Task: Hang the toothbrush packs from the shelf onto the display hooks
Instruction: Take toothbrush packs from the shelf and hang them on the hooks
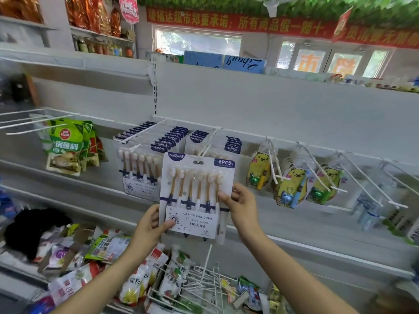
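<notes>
I hold a white toothbrush pack (196,196) upright in front of the display, its hang slot at the top. My left hand (151,225) pinches its lower left corner with the thumb on the front. My right hand (240,200) grips its right edge. Just behind the pack's top a white display hook (208,143) carries a few identical packs (232,145). To the left, another hook (141,133) bears a full row of the same packs (145,159).
Yellow children's toothbrush sets (291,184) hang on hooks to the right, with bare hooks (367,184) beyond them. Green food pouches (65,148) hang at left. The lower shelf holds loose packets (95,252), a black cloth (31,227) and spare white wire hooks (204,282).
</notes>
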